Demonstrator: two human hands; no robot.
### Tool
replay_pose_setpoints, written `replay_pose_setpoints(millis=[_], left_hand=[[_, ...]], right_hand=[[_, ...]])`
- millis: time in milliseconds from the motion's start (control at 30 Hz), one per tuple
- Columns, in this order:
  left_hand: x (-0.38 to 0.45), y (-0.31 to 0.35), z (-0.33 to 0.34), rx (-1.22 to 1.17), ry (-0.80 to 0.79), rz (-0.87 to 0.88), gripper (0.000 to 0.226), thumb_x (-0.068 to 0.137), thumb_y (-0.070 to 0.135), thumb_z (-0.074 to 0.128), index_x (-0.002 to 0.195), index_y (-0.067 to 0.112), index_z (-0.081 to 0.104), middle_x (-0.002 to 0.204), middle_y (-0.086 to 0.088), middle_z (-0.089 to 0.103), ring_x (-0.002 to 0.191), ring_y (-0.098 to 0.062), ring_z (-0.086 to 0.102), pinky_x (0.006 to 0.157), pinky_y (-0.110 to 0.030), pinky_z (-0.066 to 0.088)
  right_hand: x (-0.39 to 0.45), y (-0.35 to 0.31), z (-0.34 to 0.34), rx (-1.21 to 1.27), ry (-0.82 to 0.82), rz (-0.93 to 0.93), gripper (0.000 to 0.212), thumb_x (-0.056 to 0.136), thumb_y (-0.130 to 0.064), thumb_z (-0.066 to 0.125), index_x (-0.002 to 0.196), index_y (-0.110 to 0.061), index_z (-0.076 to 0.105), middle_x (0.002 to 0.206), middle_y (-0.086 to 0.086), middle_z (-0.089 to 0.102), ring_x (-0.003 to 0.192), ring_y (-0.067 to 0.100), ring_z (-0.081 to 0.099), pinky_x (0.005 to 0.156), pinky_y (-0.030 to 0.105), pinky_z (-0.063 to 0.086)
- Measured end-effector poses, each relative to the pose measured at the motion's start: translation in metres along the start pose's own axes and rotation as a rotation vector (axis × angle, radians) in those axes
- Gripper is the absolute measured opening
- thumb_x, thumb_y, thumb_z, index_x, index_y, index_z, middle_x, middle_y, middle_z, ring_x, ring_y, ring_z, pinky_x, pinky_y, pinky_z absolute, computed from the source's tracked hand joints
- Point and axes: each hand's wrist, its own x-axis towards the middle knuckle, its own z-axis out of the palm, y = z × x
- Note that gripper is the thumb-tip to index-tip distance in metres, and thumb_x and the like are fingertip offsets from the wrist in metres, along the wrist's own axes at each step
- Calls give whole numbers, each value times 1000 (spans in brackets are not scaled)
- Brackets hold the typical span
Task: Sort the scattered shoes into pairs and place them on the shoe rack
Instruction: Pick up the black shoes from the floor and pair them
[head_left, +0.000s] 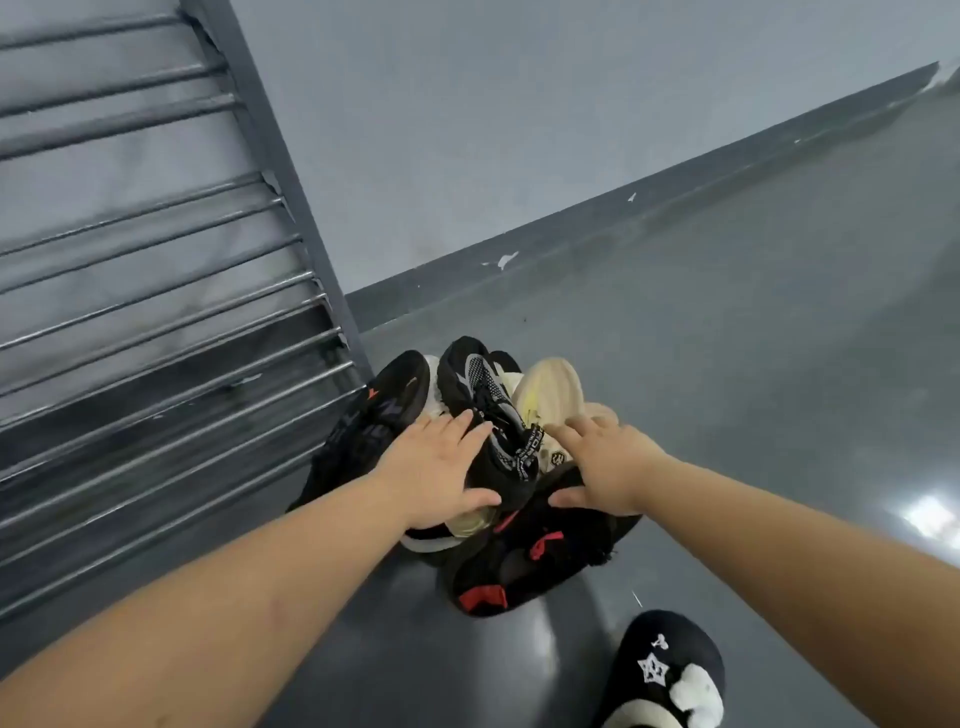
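Shoes in one heap on the floor, just beside the foot of the rack. None on the rack.

Top of heap: black knit sneaker, upright-tilted, grey mesh panel over the toe, black laces, printed strap at the collar. Cream shoe just right of it, rounded toe, soft matte upper, touching the sneaker's side. Left of it, a black shoe with an orange mark and dark lettering, lying along the rack's base. Nearest the camera: black shoe with red trim, fuzzy-edged, sole side partly up. A pale sole shows under the left hand; which shoe it belongs to cannot be told.

Left hand: fingers straight and spread, palm flat against the left side of the knit sneaker, thumb across its heel. Not curled round anything.

Right hand: fingers straight, lying over the cream shoe, thumb touching the red-trimmed shoe. Pressing, not gripping.

Both forearms bare, reaching in from the bottom edge.

Rack: dark grey frame post, shelves of thin round metal bars, glossy, parallel.

Floor: smooth grey, slight sheen, one bright glare patch at right. Wall grey, matte, dark skirting with small white chips.

Bottom right: black slipper with a white star print and white fleecy trim, apart from the heap.
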Motion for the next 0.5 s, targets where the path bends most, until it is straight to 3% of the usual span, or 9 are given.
replay_pose_setpoints(millis=[133,333,500], left_hand=[[12,4,17,-57,18,-26,87,84,70,37,151,25,4,159,-9,0,146,-26,11,119,-41,14],[16,11,28,-238,150,-65,63,82,57,57,134,26,40,157,-6,8,136,-26,33,103,-36,38],[8,8,28,-498,181,-94,49,79,46,67,120,25,49,156,3,14,138,-19,33,105,-31,33]], right_hand=[[18,-4,10,120,3,-2,97,80,-69,50,152,-22,6,151,8,31,137,31,34,108,46,36],[28,-13,22,421,33,9,88,84,-57,58,151,-22,13,138,10,50,125,30,48,102,38,38],[22,-16,32,892,57,27,86,82,-38,71,151,-26,21,146,2,45,133,20,44,110,30,33]])
